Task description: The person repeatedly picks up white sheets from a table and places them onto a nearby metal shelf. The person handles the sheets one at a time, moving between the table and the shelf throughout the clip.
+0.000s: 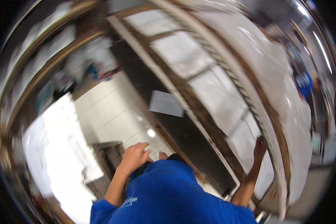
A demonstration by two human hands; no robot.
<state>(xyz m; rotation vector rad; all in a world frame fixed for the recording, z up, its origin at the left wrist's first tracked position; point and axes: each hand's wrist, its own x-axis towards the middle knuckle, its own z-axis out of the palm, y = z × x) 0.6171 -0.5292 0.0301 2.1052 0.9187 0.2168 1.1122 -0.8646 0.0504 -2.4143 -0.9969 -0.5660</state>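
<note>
My left hand (135, 157) hangs in front of my body above the tiled floor, fingers loosely bent and apart, with nothing seen in it. My right arm stretches out to the right. My right hand (260, 147) is at the white sheets lying in a row along a long brown bench, close to its raised, striped edge. Blur and shadow hide its fingers, so I cannot tell whether it grips a sheet. The nearest white sheet (244, 140) lies just left of that hand. Farther up the row lie another sheet (216, 97) and one more (182, 54).
A dark ledge (175, 127) runs along the bench's near side, with a small white paper (166, 103) on it. Clear plastic (257, 56) covers the surface beyond. At left stands a brightly lit white table (59, 149). A person in blue (303, 83) is far right.
</note>
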